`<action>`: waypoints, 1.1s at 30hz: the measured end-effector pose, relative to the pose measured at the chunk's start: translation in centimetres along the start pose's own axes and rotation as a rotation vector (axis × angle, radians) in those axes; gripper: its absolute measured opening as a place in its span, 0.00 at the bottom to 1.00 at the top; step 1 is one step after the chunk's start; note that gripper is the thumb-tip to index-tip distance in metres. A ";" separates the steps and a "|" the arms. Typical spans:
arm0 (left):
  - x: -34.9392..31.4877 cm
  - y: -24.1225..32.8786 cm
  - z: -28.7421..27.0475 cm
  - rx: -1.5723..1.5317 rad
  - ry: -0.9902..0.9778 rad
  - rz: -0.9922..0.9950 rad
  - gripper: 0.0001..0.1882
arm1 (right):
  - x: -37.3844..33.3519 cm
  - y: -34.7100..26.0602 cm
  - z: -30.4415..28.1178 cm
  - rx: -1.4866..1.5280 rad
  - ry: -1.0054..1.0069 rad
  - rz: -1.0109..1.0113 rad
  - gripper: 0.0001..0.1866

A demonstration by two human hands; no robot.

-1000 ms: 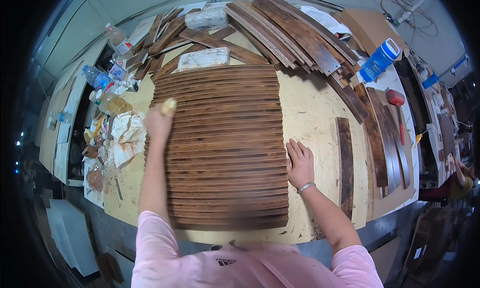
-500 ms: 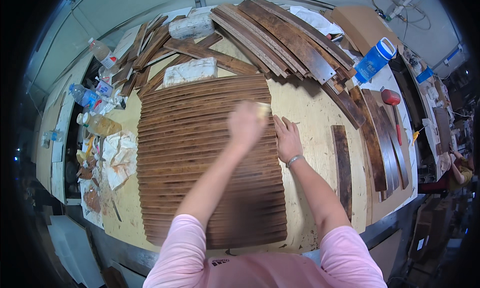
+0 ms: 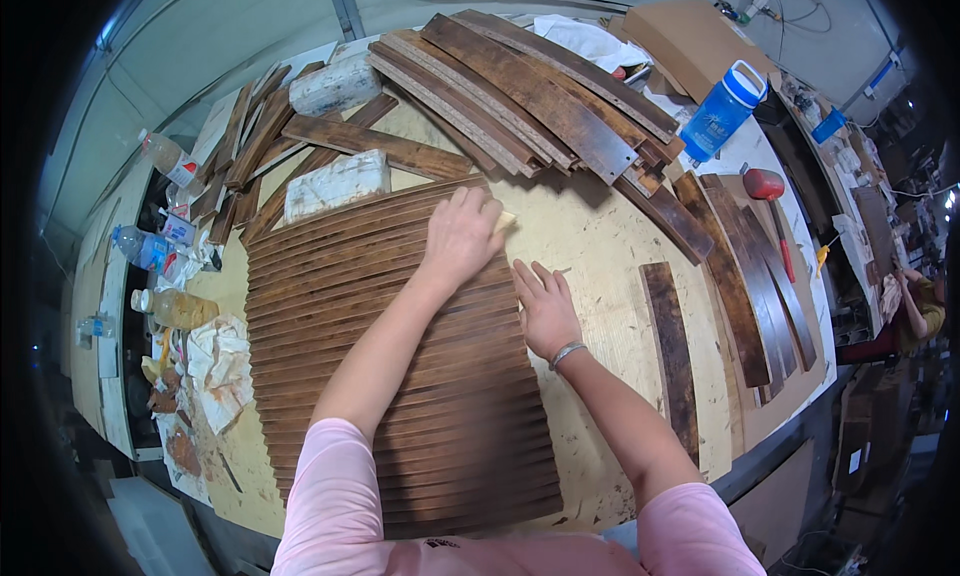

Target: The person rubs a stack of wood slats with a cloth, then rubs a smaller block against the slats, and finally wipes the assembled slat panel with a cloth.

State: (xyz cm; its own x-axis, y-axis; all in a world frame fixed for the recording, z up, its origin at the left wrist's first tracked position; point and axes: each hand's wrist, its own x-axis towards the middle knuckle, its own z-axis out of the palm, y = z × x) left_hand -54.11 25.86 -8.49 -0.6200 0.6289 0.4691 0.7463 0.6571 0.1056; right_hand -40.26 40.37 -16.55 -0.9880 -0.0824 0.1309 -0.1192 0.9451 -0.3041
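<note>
A row of narrow brown wooden strips (image 3: 380, 376) lies side by side like a ribbed panel in front of me. My left hand (image 3: 462, 238) is closed on a small pale yellow pad (image 3: 506, 220), only partly visible beyond the fingers, at the far right edge of the strips. My right hand (image 3: 547, 311) rests with fingers stretched out along the right ends of the strips, a metal bangle at its wrist. Against the far side of the strips sits a white wrapped block (image 3: 338, 184).
Stacked brown planks (image 3: 530, 86) lie at the back. A blue bottle (image 3: 722, 116) and a red-headed mallet (image 3: 764, 184) stand right, beside loose boards (image 3: 735, 276). Bottles (image 3: 175, 308) and crumpled paper (image 3: 222, 371) crowd the left. Another person (image 3: 915, 311) is at far right.
My left hand has slid the pad farther along the strips' right ends, toward the far edge. My right hand stays by the strips' side. The whole view has shifted slightly.
</note>
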 end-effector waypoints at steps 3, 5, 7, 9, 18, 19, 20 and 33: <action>1.8 -4.5 1.8 0.039 -0.014 -0.570 0.16 | -0.2 0.1 0.1 0.014 0.019 -0.001 0.33; 1.7 -7.0 2.1 0.118 0.119 -0.545 0.16 | -0.1 0.0 0.2 0.026 0.030 -0.010 0.33; 2.5 -4.4 2.4 0.022 0.123 -0.469 0.16 | -0.2 0.3 0.3 0.021 0.038 -0.007 0.33; 3.0 -3.1 3.0 0.088 0.032 -0.157 0.17 | -0.2 0.3 0.3 0.023 0.046 -0.006 0.32; 1.9 -5.6 3.7 0.070 0.103 -0.379 0.18 | 0.1 -0.1 -0.6 0.086 0.042 0.036 0.31; 1.2 -6.6 2.4 0.115 0.061 -0.481 0.18 | -0.1 -0.1 -0.7 0.080 0.045 0.038 0.30; -0.2 -8.2 0.6 0.157 0.020 -0.583 0.18 | -0.2 -0.2 -0.7 0.073 0.049 0.041 0.30; -16.3 -22.4 -13.1 0.209 0.121 -1.163 0.21 | 0.0 -0.2 0.1 0.041 0.025 0.005 0.31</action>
State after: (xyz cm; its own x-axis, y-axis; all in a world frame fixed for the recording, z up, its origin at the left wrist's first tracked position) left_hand -57.53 -4.59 -7.02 -0.8641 -0.4267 0.2671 -0.3110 0.8697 0.3834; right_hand -40.20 40.16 -16.57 -0.9858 -0.0691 0.1529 -0.1185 0.9317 -0.3433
